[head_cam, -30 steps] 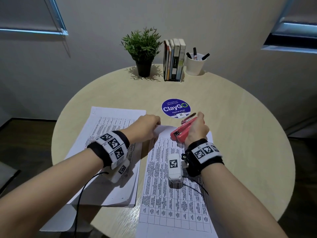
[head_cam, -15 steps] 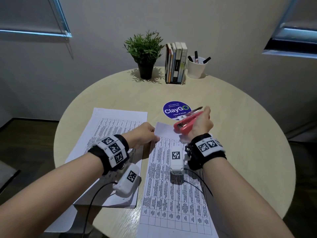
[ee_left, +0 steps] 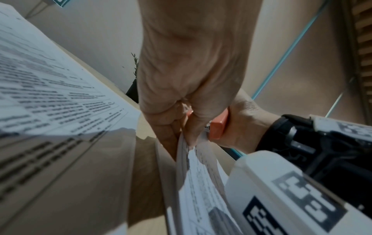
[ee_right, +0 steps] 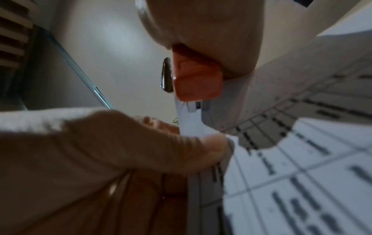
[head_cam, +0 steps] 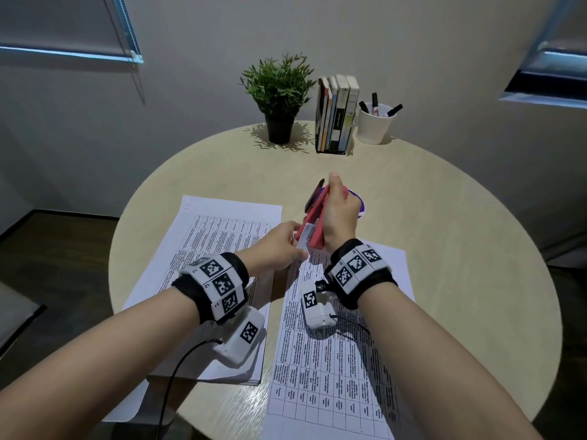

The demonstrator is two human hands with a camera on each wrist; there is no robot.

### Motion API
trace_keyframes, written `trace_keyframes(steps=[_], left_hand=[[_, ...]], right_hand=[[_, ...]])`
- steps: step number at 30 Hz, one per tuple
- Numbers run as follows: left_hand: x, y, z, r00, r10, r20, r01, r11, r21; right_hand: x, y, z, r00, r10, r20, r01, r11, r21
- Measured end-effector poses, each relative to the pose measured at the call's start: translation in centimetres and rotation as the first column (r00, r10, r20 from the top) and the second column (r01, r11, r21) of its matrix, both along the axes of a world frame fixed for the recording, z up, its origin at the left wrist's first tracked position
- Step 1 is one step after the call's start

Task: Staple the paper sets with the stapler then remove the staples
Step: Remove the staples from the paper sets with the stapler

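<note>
Since half a second ago the right hand (head_cam: 338,222) has swung the stapler (head_cam: 314,219) up so it stands nearly on end, and the left hand (head_cam: 279,246) has lifted a paper corner (head_cam: 305,239) up to the stapler's lower end. Fingers of the right hand curl round the coral-red body, thumb along its top; a metal tip juts out at the far end. In the left wrist view the left hand's thumb and fingers (ee_left: 193,127) pinch the corner of the paper set (head_cam: 333,360), which lies under and between both wrists, printed with a table too small to read. Left of the left hand lies a second set (head_cam: 216,249) on a thicker stack. Just beyond the right hand, mostly hidden by it, is a blue round sticker (head_cam: 360,206); its writing cannot be read now. Well beyond both hands, at the far edge of the tabletop (head_cam: 460,249), stand a potted plant (head_cam: 279,90), a row of books (head_cam: 336,114) and a white cup (head_cam: 374,123) of markers.
</note>
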State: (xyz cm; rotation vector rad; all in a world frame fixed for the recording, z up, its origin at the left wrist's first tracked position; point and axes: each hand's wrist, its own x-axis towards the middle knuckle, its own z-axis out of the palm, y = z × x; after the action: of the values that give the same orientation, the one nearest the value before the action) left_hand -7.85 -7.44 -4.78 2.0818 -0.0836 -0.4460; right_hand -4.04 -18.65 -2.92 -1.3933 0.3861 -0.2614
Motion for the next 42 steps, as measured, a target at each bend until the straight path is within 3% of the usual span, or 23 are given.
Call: trace_keyframes(steps=[12,16,29,33,37,42], left_hand=[[0.2,0.1,-0.6,1.000,-0.028,-0.003,0.028,0.999,-0.044],[-0.1,0.0,0.0,0.995,-0.079,0.054,0.084,0.992,-0.094],[-0.8,-0.7,1.0,0.987,0.021,0.160,0.005,0.987,-0.159],[-1.3,0.0,1.2,0.998,-0.042,0.052,0.053,0.971,-0.234],[-1.9,0.8,0.9,0.978,-0.079,-0.194,0.051,0.988,-0.142],[-0.6,2.6,1.9,0.985,-0.015,-0.170,-0.014,0.985,-0.170]], right_hand=[[0.3,1.0,0.3,0.997,-0.071,0.008,0.072,0.997,-0.040],[0.4,1.2,0.4,0.995,-0.096,0.029,0.097,0.994,-0.048],[0.2,1.3,0.6,0.988,-0.118,0.095,0.125,0.989,-0.078],[0.2,1.0,0.9,0.992,-0.110,0.066,0.115,0.991,-0.069],[0.8,-1.0,2.2,0.990,-0.138,0.017,0.135,0.982,0.131],[0.6,-5.3,4.6,0.937,-0.329,0.120,0.284,0.915,0.288]])
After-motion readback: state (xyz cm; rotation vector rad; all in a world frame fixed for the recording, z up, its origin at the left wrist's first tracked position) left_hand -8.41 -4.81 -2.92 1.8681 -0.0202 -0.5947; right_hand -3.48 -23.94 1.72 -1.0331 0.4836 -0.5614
